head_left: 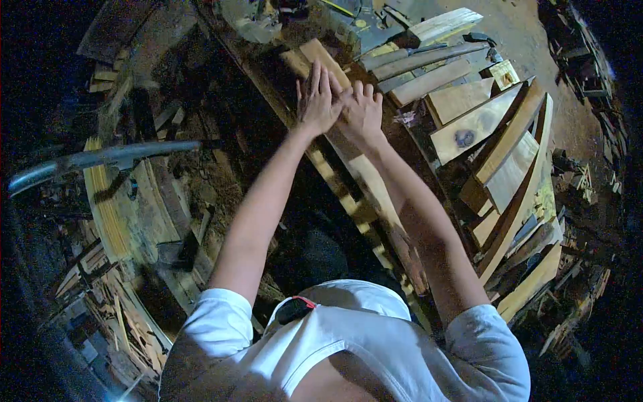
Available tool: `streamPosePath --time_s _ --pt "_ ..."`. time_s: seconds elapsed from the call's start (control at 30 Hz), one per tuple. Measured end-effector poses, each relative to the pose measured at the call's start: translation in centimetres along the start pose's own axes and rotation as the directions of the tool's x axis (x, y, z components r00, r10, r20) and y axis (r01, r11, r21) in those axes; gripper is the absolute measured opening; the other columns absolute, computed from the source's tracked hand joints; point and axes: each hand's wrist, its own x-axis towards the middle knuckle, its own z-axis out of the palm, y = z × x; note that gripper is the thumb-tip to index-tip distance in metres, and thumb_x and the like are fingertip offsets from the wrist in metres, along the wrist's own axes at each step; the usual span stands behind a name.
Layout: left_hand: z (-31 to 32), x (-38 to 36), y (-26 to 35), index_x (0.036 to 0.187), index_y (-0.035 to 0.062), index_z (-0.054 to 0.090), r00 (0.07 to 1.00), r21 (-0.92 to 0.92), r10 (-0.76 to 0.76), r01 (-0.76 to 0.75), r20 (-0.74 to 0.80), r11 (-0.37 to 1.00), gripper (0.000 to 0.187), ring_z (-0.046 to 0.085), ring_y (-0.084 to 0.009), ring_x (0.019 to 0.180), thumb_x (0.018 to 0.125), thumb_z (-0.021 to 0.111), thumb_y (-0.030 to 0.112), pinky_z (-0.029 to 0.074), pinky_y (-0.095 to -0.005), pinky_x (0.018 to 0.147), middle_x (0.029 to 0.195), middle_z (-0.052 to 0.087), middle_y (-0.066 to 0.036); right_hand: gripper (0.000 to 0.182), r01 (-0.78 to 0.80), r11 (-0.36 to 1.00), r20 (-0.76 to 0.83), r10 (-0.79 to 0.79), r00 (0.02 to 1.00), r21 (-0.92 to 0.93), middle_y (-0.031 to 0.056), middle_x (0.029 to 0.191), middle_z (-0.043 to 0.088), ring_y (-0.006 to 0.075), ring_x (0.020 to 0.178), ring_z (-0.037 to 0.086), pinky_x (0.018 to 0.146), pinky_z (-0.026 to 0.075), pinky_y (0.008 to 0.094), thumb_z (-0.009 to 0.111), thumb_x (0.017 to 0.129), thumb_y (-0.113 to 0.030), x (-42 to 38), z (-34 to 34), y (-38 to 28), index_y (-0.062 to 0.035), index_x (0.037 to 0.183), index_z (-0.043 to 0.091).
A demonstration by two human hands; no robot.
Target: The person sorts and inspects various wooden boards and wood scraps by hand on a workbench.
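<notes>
The wood piece [324,59] is up ahead of the person, right under both hands, and its far end pokes out past the fingers. The left hand [317,107] lies on it with its fingers mostly straight and close together, pointing away, not wrapped around anything. The right hand [362,115] is just beside it, with its fingers bent over the wood near the edge; I cannot tell if they really grip it or only press down. The two hands meet near the thumbs, maybe so they can push on the same spot and keep the wood from wiggling. Both arms reach far out, which looks like a good way to lean on it. A long board [367,175] runs from below the hands back toward the person (I can't tell if it is joined to the wood piece). Out to the right, flat blocks lie side by side like a fan, and one pale block [462,130] has a dark round spot (it looks a bit like an eye). They may be spread that way so each one is easy to see and grab. Over on the left, a shiny curved bar [100,159] lies across a yellowish plank [104,208].
</notes>
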Motion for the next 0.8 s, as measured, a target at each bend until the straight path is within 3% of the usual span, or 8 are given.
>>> streamPosePath --time_s 0.07,0.13,0.17,0.3,0.4,0.53,0.6,0.8 --pt "0.6 -2.9 2.4 0.148 -0.0041 0.008 0.998 -0.209 0.041 -0.05 -0.047 0.977 0.094 0.009 -0.0359 0.145 0.09 0.037 0.065 0.005 -0.0603 0.112 0.156 0.006 -0.022 0.037 -0.044 0.999 0.202 0.048 0.978 -0.022 0.0148 0.121 0.051 0.0331 0.11 0.046 0.089 0.039 0.0476 0.061 0.078 -0.031 -2.5 -1.9 -0.2 -0.0105 0.109 0.062" --pt "-0.1 -6.5 5.6 0.147 -0.0064 0.009 0.993 0.118 0.017 -0.031 0.12 0.993 0.095 0.007 -0.0387 0.144 0.09 0.038 0.064 0.003 -0.0597 0.113 0.155 0.006 -0.026 0.041 -0.035 0.998 0.237 0.044 0.971 -0.043 0.0201 0.131 0.046 0.0376 0.123 0.04 0.1 0.034 0.053 0.056 0.081 -0.027 -6.8 -5.0 -0.2 -0.0055 0.115 0.061" --pt "-0.1 -8.2 7.4 0.147 -0.0069 0.011 0.991 0.092 0.026 -0.038 0.133 0.995 0.095 0.007 -0.0398 0.144 0.09 0.038 0.064 0.002 -0.0595 0.113 0.154 0.007 -0.026 0.043 -0.042 0.996 0.271 0.062 0.96 -0.08 0.0214 0.128 0.047 0.0394 0.119 0.043 0.1 0.035 0.0535 0.057 0.079 -0.028 -9.4 -5.0 0.2 -0.0027 0.113 0.061" --pt "0.2 -16.3 15.1 0.146 -0.0072 0.017 0.973 0.054 -0.01 -0.003 0.233 0.999 0.096 0.007 -0.041 0.144 0.088 0.041 0.065 0.003 -0.0595 0.113 0.154 0.011 -0.026 0.067 -0.108 0.993 0.451 0.077 0.889 0.043 0.027 0.126 0.047 0.0436 0.118 0.043 0.101 0.032 0.0537 0.055 0.08 -0.024 -18.8 -11.3 1.3 -0.0261 0.145 0.037" --pt "0.6 -20.6 17.7 0.145 -0.0096 0.016 0.95 -0.002 0.033 -0.034 0.311 0.999 0.092 0.006 -0.042 0.144 0.09 0.045 0.059 0.008 -0.0553 0.114 0.154 0.009 -0.027 0.071 -0.063 0.998 0.389 0.057 0.919 0.003 0.0149 0.1 0.05 0.0327 0.095 0.048 0.086 0.037 0.0445 0.055 0.081 -0.025 -22.8 -13.5 2.3 -0.0315 0.148 0.031" --pt "-0.6 -20.3 17.6 0.146 -0.0088 0.015 0.916 0.046 0.005 -0.026 0.401 0.999 0.094 0.006 -0.041 0.144 0.088 0.049 0.058 0.007 -0.0566 0.114 0.155 0.009 -0.025 0.074 -0.054 0.995 0.389 0.019 0.921 0.079 0.0102 0.09 0.045 0.029 0.086 0.046 0.082 0.036 0.043 0.056 0.081 -0.031 -22.4 -14.4 1.9 -0.0307 0.149 0.029" --pt "-0.3 -19.1 16.1 0.146 -0.0083 0.015 0.935 0.073 0.019 -0.048 0.353 0.996 0.096 0.008 -0.0389 0.144 0.087 0.048 0.06 0.007 -0.0568 0.114 0.155 0.009 -0.025 0.075 -0.068 0.994 0.419 0.025 0.908 0.088 0.0147 0.096 0.049 0.0313 0.089 0.047 0.081 0.038 0.0436 0.051 0.083 -0.016 -19.8 -14.5 1.6 -0.0302 0.151 0.024" --pt "-1.1 -9.1 8.4 0.147 -0.0071 0.014 0.981 0.209 0.023 -0.064 0.192 0.976 0.093 0.007 -0.0368 0.145 0.09 0.033 0.065 0.003 -0.0552 0.115 0.155 0.009 -0.023 0.086 -0.024 0.998 0.254 0.009 0.967 0.054 0.0181 0.106 0.052 0.0336 0.095 0.05 0.081 0.04 0.0444 0.062 0.077 -0.028 -8.1 -9.4 0.1 -0.0293 0.152 0.02"
